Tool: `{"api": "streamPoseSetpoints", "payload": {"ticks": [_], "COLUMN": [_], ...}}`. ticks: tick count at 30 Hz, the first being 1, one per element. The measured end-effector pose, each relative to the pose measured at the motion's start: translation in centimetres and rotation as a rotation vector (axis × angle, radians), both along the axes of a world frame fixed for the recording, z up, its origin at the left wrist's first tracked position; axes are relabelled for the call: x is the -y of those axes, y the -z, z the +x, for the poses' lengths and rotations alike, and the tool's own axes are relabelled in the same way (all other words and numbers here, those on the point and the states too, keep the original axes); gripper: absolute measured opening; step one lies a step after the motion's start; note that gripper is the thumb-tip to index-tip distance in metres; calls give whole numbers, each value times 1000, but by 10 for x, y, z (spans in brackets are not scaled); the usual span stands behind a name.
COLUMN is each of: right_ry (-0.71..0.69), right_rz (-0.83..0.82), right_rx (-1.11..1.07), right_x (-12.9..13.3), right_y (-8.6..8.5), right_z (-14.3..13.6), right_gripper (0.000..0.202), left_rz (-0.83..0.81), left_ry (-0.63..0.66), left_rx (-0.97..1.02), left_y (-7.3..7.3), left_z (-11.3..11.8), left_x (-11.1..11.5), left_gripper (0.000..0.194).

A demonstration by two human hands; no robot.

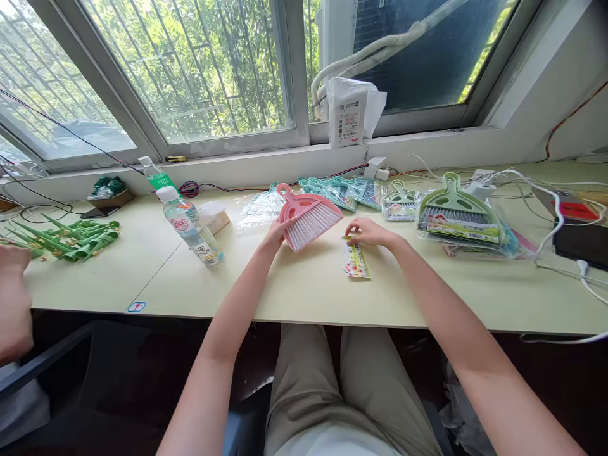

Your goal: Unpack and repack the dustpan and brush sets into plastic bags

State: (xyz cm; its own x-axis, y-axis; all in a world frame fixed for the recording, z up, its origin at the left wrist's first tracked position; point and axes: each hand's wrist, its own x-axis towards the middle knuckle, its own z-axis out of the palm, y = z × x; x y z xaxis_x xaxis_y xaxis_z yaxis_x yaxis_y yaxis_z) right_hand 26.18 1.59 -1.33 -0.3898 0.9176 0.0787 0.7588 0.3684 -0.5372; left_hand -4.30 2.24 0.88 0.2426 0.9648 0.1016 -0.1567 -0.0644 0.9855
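A pink dustpan with a pale-bristled brush (pixel 313 225) is tilted above the table, and my left hand (pixel 280 233) grips its left edge. Just right of it, my right hand (pixel 363 232) pinches the top end of a yellow printed card (pixel 356 259) at the table surface. Behind my hands lie teal brush sets (pixel 327 192) in clear bags. To the right are a small green set (pixel 399 201) and a larger bagged green dustpan and brush (pixel 458 212).
Two clear bottles, one in front (pixel 190 228), stand tilted in view at the left. Farther left are green plant-like pieces (pixel 78 239) and another person's arm (pixel 14 304). White cables (pixel 555 209) and a black device (pixel 582 244) lie at the right.
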Motion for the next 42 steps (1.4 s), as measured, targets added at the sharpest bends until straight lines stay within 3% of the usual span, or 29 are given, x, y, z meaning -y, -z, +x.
{"api": "streamPoseSetpoints", "payload": {"ticks": [5,9,12,15,17,23,31,34,37,39,40,42], "right_ry": [23,-114,74,347,435,513,539,537,659,739,719,526], "right_rz": [-87,-253,-43,216,285,308,258,323,440,387,283,-22], "right_rx": [-57,-409,-622,-425,-284,-196,-249,-288,-465,-639,-734,-924], "right_x": [4,16,25,32,35,41,39,40,42,43,43,43], "right_y": [-8,-19,-21,-14,-9,-10,-7,-7,-8,-8,-7,-2], "right_z": [0,-14,-38,-60,-67,-70,-70,-70,-70,-74,-77,-84], "right_gripper": [18,31,28,12,6,6,7,20,42,51,54,52], "left_rz": [-35,18,-14,-27,-27,22,87,86,102,109,109,116], "left_ry": [-75,-8,73,163,191,224,179,140,57,11,-3,-5], "left_rx": [-45,-92,-88,-92,-127,-144,-124,-101,-40,5,23,29], "left_y": [4,3,-1,-1,0,8,4,5,5,5,5,6], "left_z": [-1,6,17,27,30,30,29,30,29,28,28,28], "left_x": [-1,8,20,26,26,16,17,17,14,12,12,11], "left_gripper": [63,63,62,65,69,78,80,79,75,74,74,73]}}
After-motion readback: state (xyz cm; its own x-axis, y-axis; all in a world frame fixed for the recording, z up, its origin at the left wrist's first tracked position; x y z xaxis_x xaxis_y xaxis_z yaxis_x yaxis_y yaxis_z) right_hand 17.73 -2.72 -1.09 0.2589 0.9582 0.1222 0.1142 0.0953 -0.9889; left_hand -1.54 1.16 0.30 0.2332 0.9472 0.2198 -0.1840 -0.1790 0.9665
